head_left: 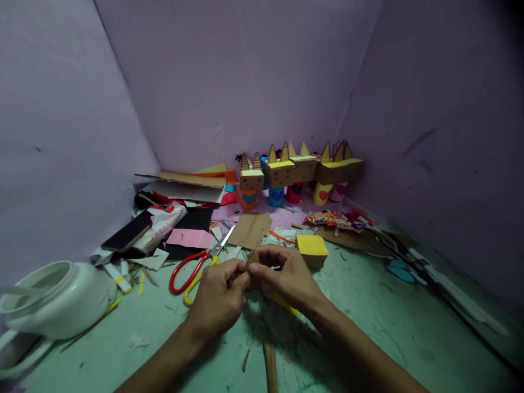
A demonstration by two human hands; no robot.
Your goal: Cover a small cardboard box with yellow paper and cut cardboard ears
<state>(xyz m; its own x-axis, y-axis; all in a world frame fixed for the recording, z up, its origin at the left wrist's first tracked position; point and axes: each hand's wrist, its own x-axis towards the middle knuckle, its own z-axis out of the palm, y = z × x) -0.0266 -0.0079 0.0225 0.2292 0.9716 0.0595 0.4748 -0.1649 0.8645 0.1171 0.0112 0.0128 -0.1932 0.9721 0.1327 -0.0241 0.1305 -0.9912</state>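
Note:
My left hand (221, 295) and my right hand (286, 275) meet over the table, fingers pinched together on a small brown cardboard piece (252, 261). Most of that piece is hidden behind the fingers. Just left of my left hand lie scissors (192, 273) with one red and one yellow handle, blades apart. Behind my right hand sits a small cardboard box (311, 251) with a yellow top. A flat cardboard sheet (250, 230) lies beyond the fingertips, and a brown strip (270, 365) rests on the table below my hands.
Several cardboard figures (279, 174) with pointed ears and heart-marked tubes stand at the back. A white pot (82, 295) is at the left, near a dark phone (127, 230) and stacked cardboard (188, 180). Paper scraps litter the green table (164, 349). Cables run along the right wall.

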